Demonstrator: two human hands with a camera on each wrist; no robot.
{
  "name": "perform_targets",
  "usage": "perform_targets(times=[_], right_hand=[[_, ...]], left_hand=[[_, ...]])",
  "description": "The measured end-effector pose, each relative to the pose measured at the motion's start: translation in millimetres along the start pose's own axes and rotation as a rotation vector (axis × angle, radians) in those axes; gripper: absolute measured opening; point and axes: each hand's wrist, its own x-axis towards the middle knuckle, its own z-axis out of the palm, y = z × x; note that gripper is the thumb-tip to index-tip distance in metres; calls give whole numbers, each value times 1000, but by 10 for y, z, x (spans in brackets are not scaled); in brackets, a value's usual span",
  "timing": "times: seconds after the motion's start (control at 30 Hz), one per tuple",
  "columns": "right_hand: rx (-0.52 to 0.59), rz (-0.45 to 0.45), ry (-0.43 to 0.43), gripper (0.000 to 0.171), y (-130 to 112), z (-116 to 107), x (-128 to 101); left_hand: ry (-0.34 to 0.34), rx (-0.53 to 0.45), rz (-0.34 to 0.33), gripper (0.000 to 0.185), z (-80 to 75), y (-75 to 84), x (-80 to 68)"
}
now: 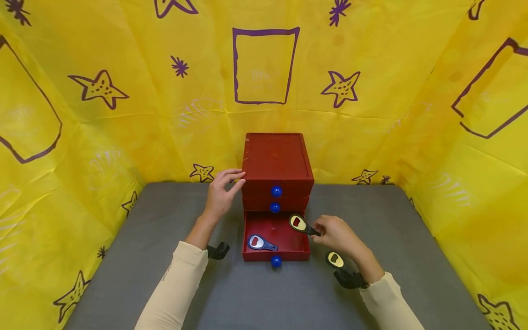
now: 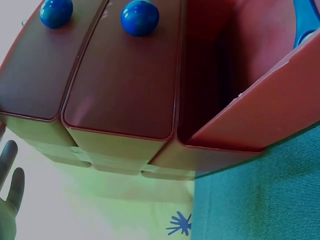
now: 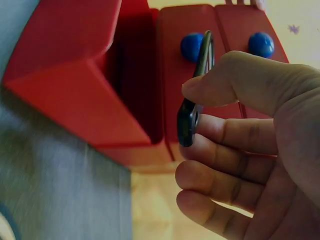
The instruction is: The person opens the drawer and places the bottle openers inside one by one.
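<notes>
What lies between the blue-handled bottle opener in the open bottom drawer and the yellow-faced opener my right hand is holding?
In the head view, only bare red drawer floor separates the blue-handled bottle opener from the yellow-faced opener pinched by the right hand.

The head camera looks forward and down from 6 o'clock. Both wrist cameras sit close, facing 12 o'clock. All three views share the red drawer chest [image 1: 276, 169] [image 2: 120, 95] [image 3: 150, 85].
</notes>
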Motion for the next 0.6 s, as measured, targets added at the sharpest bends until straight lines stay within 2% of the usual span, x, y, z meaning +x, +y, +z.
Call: perform_targets(times=[0.33,0.6], right_hand=[[-27,-37,-142,14,-300,153,405],[-28,-14,-221,14,-418,376,608]], left_hand=[[25,-48,1,24,17,-10,-2],[25,-72,5,24,29,-31,-9]])
